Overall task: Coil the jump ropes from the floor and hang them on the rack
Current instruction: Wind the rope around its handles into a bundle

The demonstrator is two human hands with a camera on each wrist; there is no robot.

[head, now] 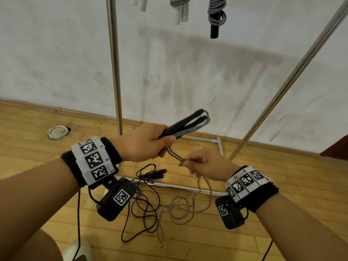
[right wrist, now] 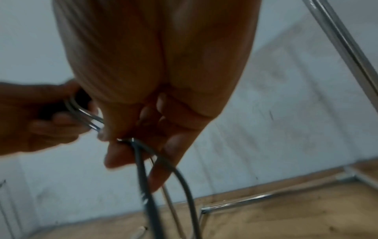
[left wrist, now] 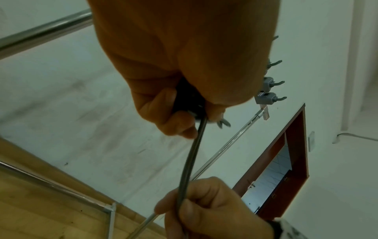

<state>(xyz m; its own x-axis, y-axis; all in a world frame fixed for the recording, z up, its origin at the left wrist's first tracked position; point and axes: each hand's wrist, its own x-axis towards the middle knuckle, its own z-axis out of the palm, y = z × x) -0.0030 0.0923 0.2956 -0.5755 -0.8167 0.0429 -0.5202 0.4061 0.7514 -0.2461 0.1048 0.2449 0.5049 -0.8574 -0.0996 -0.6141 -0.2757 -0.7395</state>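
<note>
My left hand point(head: 148, 144) grips the two black handles point(head: 185, 122) of a grey jump rope, which stick out up and to the right with a grey loop beside them. The rope's grey cord point(head: 174, 154) runs down to my right hand point(head: 197, 163), which pinches it a short way below; the cord point(left wrist: 189, 163) shows taut between both hands in the left wrist view. The remaining grey cord point(head: 185, 208) trails in loops on the floor. In the right wrist view two strands point(right wrist: 143, 182) hang from my right hand's fingers point(right wrist: 161, 174). A black jump rope point(head: 148, 187) lies tangled on the floor below.
The metal rack has an upright pole point(head: 114, 68), a slanted pole point(head: 286, 85) and a base bar point(head: 180, 187) on the wooden floor. Coiled ropes hang at the top: white handles point(head: 180, 16) and a grey coil with a black handle point(head: 215, 17). A white ring point(head: 57, 131) lies by the wall.
</note>
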